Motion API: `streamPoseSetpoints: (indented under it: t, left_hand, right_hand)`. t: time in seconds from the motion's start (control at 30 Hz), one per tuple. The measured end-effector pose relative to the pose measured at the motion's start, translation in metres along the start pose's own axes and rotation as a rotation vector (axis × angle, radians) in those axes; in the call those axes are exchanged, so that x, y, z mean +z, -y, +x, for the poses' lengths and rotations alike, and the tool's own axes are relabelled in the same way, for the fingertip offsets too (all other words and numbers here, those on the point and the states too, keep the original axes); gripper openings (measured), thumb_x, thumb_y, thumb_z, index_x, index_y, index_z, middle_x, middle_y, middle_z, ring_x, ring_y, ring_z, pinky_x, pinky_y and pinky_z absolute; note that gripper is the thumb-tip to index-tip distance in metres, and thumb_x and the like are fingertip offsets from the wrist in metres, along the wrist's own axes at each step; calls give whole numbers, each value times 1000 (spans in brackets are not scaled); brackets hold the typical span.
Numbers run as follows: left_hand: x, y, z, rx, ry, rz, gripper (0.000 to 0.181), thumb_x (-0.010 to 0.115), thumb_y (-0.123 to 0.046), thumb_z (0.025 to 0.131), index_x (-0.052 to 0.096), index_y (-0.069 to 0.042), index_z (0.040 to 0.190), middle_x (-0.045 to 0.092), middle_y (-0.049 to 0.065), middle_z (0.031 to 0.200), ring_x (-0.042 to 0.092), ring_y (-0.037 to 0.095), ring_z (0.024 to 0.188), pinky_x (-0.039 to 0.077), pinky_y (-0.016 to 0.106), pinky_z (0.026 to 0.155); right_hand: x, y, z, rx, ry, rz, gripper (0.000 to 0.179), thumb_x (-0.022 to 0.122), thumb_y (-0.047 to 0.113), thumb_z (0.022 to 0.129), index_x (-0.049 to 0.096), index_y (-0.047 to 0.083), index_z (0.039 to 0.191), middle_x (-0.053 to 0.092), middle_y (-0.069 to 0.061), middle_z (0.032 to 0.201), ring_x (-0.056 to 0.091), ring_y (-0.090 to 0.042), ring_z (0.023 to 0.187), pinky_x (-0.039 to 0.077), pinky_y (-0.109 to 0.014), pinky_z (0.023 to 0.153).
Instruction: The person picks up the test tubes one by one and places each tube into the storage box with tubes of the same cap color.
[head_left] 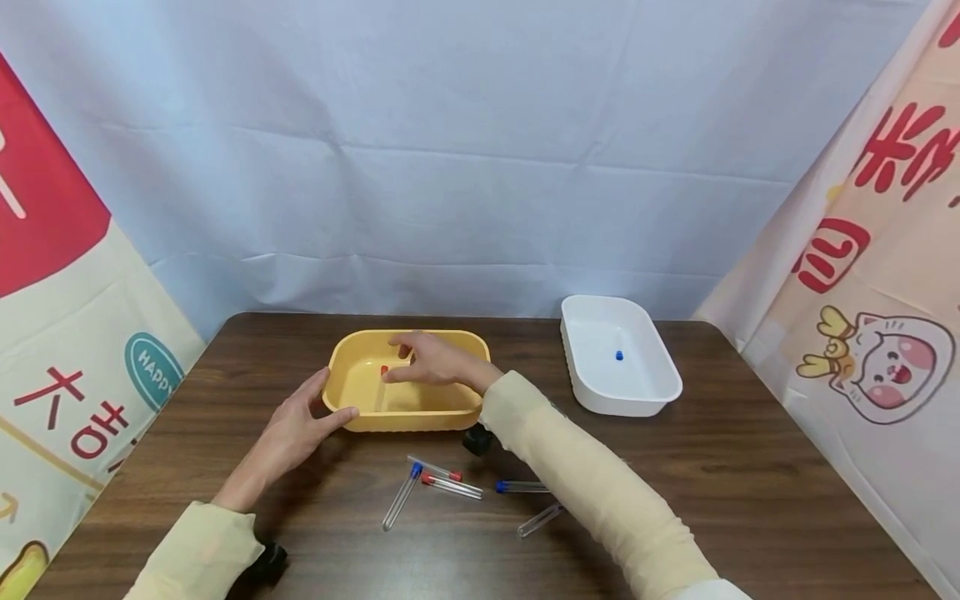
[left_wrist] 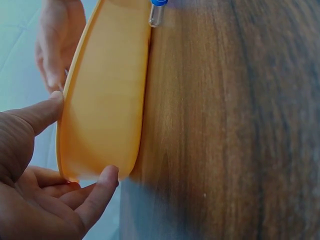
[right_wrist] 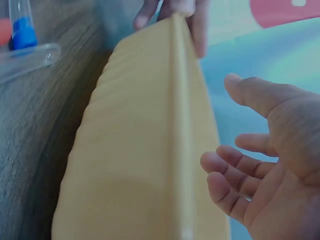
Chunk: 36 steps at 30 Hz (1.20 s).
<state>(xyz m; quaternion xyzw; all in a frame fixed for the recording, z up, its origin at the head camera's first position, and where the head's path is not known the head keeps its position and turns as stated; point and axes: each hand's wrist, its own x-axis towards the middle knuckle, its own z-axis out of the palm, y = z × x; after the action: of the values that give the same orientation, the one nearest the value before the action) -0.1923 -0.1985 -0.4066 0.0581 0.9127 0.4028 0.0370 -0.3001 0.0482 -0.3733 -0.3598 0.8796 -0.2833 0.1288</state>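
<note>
A yellow plastic basin [head_left: 420,422] stands on the table. My left hand [head_left: 296,429] grips its left end, thumb at the rim near the front corner and fingers along the outer end wall. Over the basin's inside hovers my right hand [head_left: 435,360], fingers spread and holding nothing; the right wrist view shows the palm and loosely bent fingers apart from the wall. Below that hand, a clear test tube with a red cap [head_left: 384,372] lies in the basin. Several capped test tubes, including a blue-capped one [head_left: 402,497] and a red-capped one [head_left: 452,487], lie in front.
To the right, a white basin [head_left: 637,404] contains a tube with a blue cap [head_left: 619,356]. Another blue-capped tube [head_left: 522,487] lies partly behind the right sleeve [head_left: 600,483], near a clear tube end [head_left: 538,522]. A pale curtain [head_left: 450,167] hangs behind the brown table [head_left: 322,533].
</note>
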Motion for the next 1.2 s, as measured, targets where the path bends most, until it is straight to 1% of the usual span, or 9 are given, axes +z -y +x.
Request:
streamPoseSetpoints:
  t: [0.17,0.33,0.4,0.47,0.63,0.83,0.9,1.03,1.2]
  left_hand:
    - [0,0,1,-7,2,0,98,71,-47,97,18,2,163,22,28,166,27,48,149,26,66,117]
    - [0,-2,0,-9,1,-1,96,71,-45,98,18,1,164,22,28,166,27,47,149,27,65,116]
    - [0,-2,0,-5,-5,2,96,72,-43,98,19,2,163,22,28,166,27,47,149,27,65,116]
    - [0,-2,0,-3,-10,5,96,72,-43,97,19,2,163,22,28,166,28,47,148,28,65,116]
    - [0,-1,-2,7,-17,5,97,73,-44,97,20,2,163,23,28,165,30,47,147,30,65,115]
    - [1,-1,-3,8,-13,-2,95,72,-41,98,19,1,163,23,28,166,31,47,147,31,66,114]
    - [1,-2,-3,8,-11,-5,95,72,-41,98,18,1,164,23,28,166,31,47,147,31,66,114]
    - [1,-1,-3,17,-11,-12,96,72,-44,97,18,0,164,23,28,166,32,47,146,33,66,113]
    - [0,0,-4,41,-16,-10,97,72,-46,97,19,2,163,24,28,165,36,47,144,36,65,111]
  right_hand:
    - [-14,10,-18,-43,-68,-4,65,68,36,101,48,0,152,62,-19,131,63,-24,107,53,-32,91]
    - [-23,19,-46,-73,-155,16,57,70,33,100,54,5,147,65,-12,124,62,-18,103,53,-29,88]
    - [-24,20,-58,-97,-175,27,55,70,32,100,56,4,146,66,-10,122,62,-17,101,53,-27,85]
    - [-24,21,-71,-121,-187,47,53,70,28,101,57,3,145,66,-12,122,62,-16,100,53,-27,83]
    - [-22,22,-102,-143,-208,109,48,70,22,101,58,3,143,65,-14,122,61,-15,101,53,-31,81]
    - [-17,22,-133,-129,-258,122,41,73,20,99,64,6,136,67,-4,114,64,-13,97,56,-35,79]
    - [-13,20,-142,-117,-270,118,38,74,18,98,66,6,133,68,-4,112,64,-12,93,56,-34,77]
    - [-3,14,-158,-88,-268,128,34,75,16,97,68,4,128,70,-7,108,65,-12,89,57,-31,76]
    - [16,7,-170,-50,-245,159,29,75,15,97,70,1,123,71,-3,103,63,-10,87,56,-26,74]
